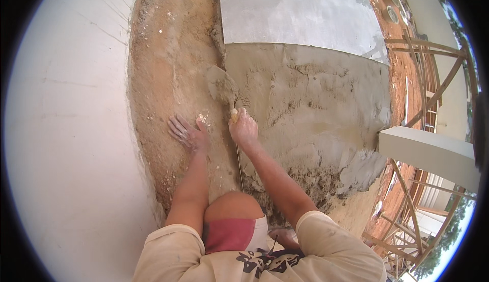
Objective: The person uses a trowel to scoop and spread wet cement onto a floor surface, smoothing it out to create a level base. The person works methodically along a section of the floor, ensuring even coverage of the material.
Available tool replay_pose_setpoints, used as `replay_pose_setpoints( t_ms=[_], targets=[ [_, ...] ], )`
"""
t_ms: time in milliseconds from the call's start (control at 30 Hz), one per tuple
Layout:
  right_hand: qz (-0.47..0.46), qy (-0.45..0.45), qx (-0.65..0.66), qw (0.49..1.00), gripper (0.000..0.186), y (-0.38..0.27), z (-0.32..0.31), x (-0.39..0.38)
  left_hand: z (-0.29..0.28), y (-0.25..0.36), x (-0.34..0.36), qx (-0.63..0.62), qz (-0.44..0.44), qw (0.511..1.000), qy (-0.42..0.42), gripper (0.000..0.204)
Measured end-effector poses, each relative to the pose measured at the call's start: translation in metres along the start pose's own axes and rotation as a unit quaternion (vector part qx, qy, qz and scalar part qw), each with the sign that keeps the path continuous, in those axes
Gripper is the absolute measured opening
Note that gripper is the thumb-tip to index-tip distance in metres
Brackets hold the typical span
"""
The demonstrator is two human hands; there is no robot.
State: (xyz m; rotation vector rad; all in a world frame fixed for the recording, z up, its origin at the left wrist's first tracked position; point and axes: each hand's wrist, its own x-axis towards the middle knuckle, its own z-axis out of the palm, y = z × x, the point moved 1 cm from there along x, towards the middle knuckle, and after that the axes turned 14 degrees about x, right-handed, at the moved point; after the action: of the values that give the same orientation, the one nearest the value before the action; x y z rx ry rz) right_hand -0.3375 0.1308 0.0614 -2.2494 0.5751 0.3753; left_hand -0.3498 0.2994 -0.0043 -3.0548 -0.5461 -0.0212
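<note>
Dirt (pixel 158 78) lies between the left-hand wall (pixel 76 129) and the mortar (pixel 316 98), with the trowel (pixel 219 81) at the mortar's left edge.

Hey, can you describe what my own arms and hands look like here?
Loose, short cream fabric sleeves end above your bare forearms. Your left hand and right hand are gloveless, with pale, dusty residue on the fingers. No watch, bracelet or cable shows on either arm.
</note>
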Motion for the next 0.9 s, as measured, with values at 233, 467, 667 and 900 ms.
replay_pose_setpoints(
  t_ms=[233,467,667,900],
  targets=[
    [0.006,0.052,0.010,0.999,0.039,-0.010,0.002,-0.004,0.002,-0.002,0.000,-0.007,-0.006,1.000,0.004,0.082],
    [0.048,0.011,0.006,0.999,0.047,-0.015,0.001,0.003,0.002,-0.003,0.000,-0.027,-0.011,1.000,0.009,0.082],
    [0.002,0.021,0.043,0.999,0.047,-0.027,0.002,-0.008,-0.003,-0.003,0.001,-0.038,-0.011,0.999,0.005,0.082],
    [0.021,0.036,0.056,0.998,0.050,-0.030,-0.012,-0.016,-0.010,-0.002,0.000,-0.027,0.000,1.000,0.007,0.082]
  ],
)
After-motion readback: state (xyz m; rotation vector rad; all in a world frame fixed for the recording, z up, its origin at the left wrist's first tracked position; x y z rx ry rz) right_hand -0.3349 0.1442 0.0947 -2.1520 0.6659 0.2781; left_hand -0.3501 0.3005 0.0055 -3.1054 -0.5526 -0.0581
